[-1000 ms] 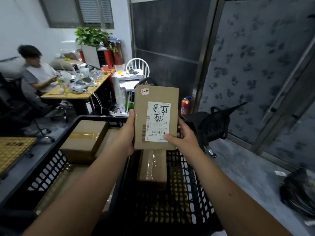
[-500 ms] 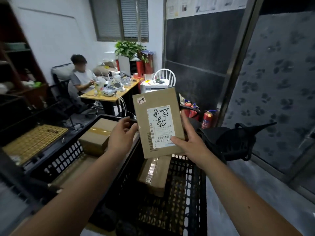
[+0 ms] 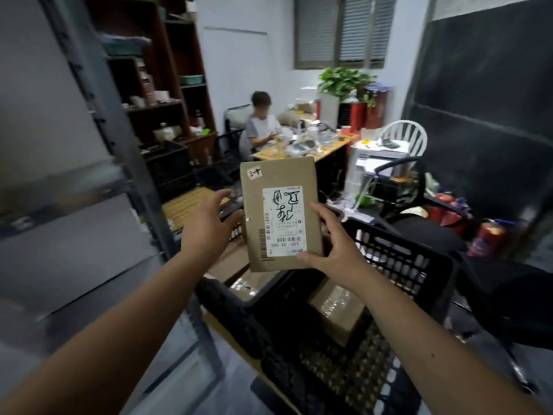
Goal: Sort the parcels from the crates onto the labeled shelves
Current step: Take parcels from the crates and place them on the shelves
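Observation:
A flat brown cardboard parcel with a white shipping label and a small corner sticker stands upright in front of me. My right hand grips its lower right edge, thumb across the front. My left hand hangs just left of the parcel with fingers spread, apart from it or barely touching. Below, a black plastic crate holds a taped parcel. A second crate on the left holds more brown parcels. Blurred grey metal shelves fill the left side.
A person sits at a cluttered wooden desk at the back. A dark bookcase stands at left rear. A white chair, a printer, a black office chair and red fire extinguishers lie to the right.
My view has swung left, bringing the metal shelves into sight. My left hand has let go of the parcel and opened. The right hand carries the parcel alone.

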Action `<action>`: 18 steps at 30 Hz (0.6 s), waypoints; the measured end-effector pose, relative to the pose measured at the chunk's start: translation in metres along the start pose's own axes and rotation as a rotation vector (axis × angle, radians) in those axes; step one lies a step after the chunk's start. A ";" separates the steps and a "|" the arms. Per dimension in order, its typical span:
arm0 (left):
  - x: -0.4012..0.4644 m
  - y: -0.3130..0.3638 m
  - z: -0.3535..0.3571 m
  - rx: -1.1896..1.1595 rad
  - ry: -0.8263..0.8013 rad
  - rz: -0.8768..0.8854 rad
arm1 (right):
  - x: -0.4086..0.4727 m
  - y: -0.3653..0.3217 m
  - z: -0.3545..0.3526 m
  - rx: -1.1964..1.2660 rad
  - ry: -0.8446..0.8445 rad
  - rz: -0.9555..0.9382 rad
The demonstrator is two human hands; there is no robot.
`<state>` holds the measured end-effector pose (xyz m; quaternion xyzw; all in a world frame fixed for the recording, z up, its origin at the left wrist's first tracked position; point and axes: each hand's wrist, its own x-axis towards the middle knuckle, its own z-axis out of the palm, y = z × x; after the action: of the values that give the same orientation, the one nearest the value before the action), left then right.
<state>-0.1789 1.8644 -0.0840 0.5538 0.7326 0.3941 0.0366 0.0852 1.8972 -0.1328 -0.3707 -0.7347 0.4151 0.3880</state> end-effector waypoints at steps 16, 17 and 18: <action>-0.072 -0.128 -0.202 0.236 0.342 -0.294 | 0.049 -0.097 0.186 0.018 -0.364 -0.220; -0.080 -0.136 -0.212 0.248 0.343 -0.315 | 0.047 -0.101 0.199 0.024 -0.391 -0.220; -0.089 -0.144 -0.220 0.255 0.336 -0.340 | 0.042 -0.104 0.211 0.027 -0.414 -0.223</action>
<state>-0.3651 1.6609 -0.0557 0.3496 0.8546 0.3732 -0.0900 -0.1408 1.8266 -0.1031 -0.1889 -0.8295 0.4465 0.2773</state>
